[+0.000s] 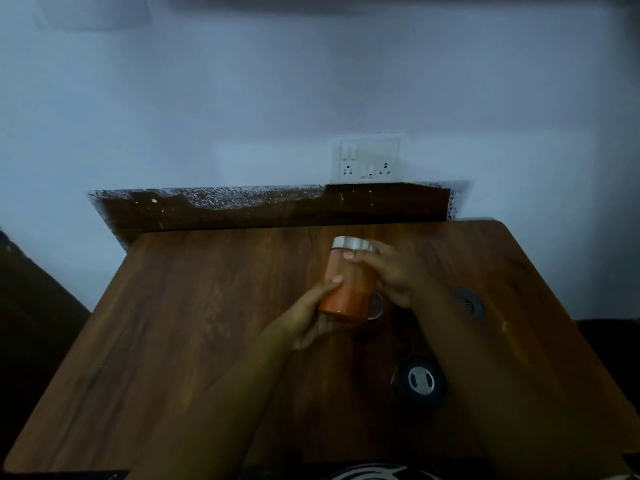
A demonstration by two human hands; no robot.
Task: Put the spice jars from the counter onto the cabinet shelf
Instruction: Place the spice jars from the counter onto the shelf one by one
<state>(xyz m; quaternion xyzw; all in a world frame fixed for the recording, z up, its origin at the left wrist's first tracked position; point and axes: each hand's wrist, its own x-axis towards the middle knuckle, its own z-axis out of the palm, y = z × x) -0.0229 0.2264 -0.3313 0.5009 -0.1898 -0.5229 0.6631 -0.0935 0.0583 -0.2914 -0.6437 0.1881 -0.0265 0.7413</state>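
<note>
Both hands hold one orange spice jar (348, 287) above the middle of the desk (194, 327). It is a smooth cylinder with clear walls, filled with orange-red powder, and capped by a shiny metal lid (353, 243). Its long axis stands nearly upright, leaning a little, with the lid end pointing up and away toward the wall (242, 98) and the base nearer the person. The left hand (311, 318) cups the lower part, its fingers (329, 287) curled round the base with the thumb laid on the side. The right hand (391, 273) wraps the upper part just under the lid, fingers curled round the jar.

The desk is brown wood-grain laminate with rounded corners. A dark round jar (419, 381) with a glossy grey disc on its lid stands on it near the right forearm; another dark round lid (469, 301) shows beside the right wrist. A white switch-and-socket plate (367, 161) sits on the pale wall.
</note>
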